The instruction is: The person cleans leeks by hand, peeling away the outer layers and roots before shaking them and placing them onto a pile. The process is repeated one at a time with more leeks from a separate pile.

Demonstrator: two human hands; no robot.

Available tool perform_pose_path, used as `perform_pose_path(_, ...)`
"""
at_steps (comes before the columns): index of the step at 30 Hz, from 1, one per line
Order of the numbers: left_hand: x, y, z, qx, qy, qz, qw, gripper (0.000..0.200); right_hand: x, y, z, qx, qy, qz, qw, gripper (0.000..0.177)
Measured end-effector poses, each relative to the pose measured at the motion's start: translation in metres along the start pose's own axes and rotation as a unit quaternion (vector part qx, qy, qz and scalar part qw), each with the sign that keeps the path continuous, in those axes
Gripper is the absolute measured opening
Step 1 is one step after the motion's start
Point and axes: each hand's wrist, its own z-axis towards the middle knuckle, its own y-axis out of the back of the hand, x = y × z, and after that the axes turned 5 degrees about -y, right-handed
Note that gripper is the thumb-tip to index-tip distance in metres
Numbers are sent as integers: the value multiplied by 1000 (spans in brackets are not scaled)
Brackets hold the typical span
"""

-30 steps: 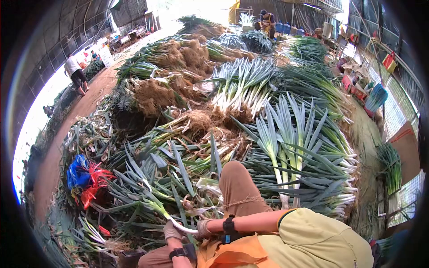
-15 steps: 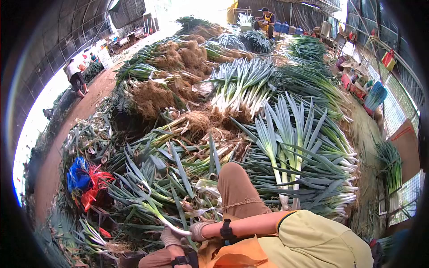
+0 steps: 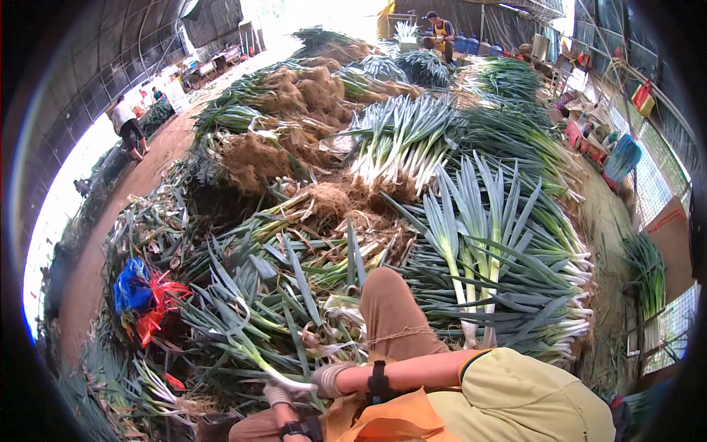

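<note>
A long green onion (image 3: 254,355) lies slanted in front of me, leaves up to the left and its white stalk end down toward my hands. My left hand (image 3: 278,394), in a pale knit glove, is closed around the lower stalk, its fingers partly hidden. My right hand (image 3: 329,379), gloved as well, is closed at the tip of the white end, close beside the left. Loose onion leaves and peeled skins (image 3: 342,317) surround them. Just ahead, beyond my raised knee (image 3: 394,309), several cleaned green onions (image 3: 471,254) lie on a wide pile.
Root-on onion bundles (image 3: 258,158) are heaped ahead. A blue bag (image 3: 132,286) and red plastic strips (image 3: 157,302) lie at left. One person (image 3: 440,35) sits at the back, another (image 3: 127,124) stands at far left. Cardboard (image 3: 670,247) leans at right.
The view has shifted very slightly. Both hands stay together at the onion's white end, with almost no visible movement.
</note>
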Motion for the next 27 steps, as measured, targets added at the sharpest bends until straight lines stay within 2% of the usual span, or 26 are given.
perform_pose_path(1, -1, -3, 2, -22, -154, 54, 986, 23, 4, 3, -5, -3, 19, 4, 1000, 27)
perform_pose_path(2, -7, -11, -11, -32, -197, 34, 979, 23, 5, 0, -4, -4, 19, 4, 1000, 27)
perform_pose_path(4, -20, 1, 12, -52, -186, 63, 979, 32, 6, -1, 0, -20, 18, 25, 999, 27)
perform_pose_path(5, -31, -11, -1, -9, -188, 33, 982, 40, 10, 8, -6, -18, 12, 13, 1000, 27)
perform_pose_path(6, -30, 3, 26, -24, -293, 139, 946, 50, 13, 11, -12, -22, 11, 13, 1000, 27)
perform_pose_path(7, -36, -2, 15, -21, -294, 139, 945, 50, 14, 14, -17, -43, 6, -21, 999, 26)
perform_pose_path(8, -48, -15, -18, 54, -207, -7, 977, 50, 14, 15, -20, -63, 0, -55, 996, 25)
perform_pose_path(9, -59, -28, -43, 126, -111, -154, 974, 51, 15, 13, -19, -58, -18, -85, 995, 23)
perform_pose_path(12, -81, -52, -65, 105, -158, -218, 957, 47, 16, 6, -31, -83, 8, -78, 993, 20)
perform_pose_path(13, -83, -30, -39, 140, -164, -223, 951, 46, 9, -2, -31, -92, 38, -86, 991, 23)
perform_pose_path(14, -91, -14, -9, 135, -155, -230, 951, 41, 12, 2, -33, -93, 38, -86, 991, 23)
perform_pose_path(15, -99, -19, -19, 144, -155, -242, 947, 38, 18, 10, -36, -59, -64, 23, 996, 23)
perform_pose_path(16, -111, -28, -39, 152, -154, -253, 943, 35, 21, 15, -39, -21, -164, 133, 977, 23)
perform_pose_path(17, -123, -30, -45, 202, -164, -251, 933, 34, 10, 15, -43, 52, -126, 263, 955, 20)
perform_pose_path(18, -138, -31, -49, 251, -173, -249, 919, 33, 5, 20, -53, 53, -127, 263, 955, 20)
perform_pose_path(19, -151, -33, -61, 329, -223, -213, 893, 35, 2, 25, -62, 24, 34, 148, 988, 20)
perform_pose_path(20, -165, -35, -66, 365, -262, -163, 878, 35, 0, 27, -67, -7, 194, 27, 981, 20)
perform_pose_path(24, -205, -46, -92, 348, -258, -151, 889, 36, 12, 40, -71, 19, 204, -12, 979, 23)
perform_pose_path(26, -219, -40, -96, 347, -269, -131, 889, 37, 10, 32, -57, -4, 233, 2, 972, 24)
perform_pose_path(27, -227, -36, -95, 352, -269, -127, 888, 38, 6, 30, -52, -10, 289, 54, 956, 25)
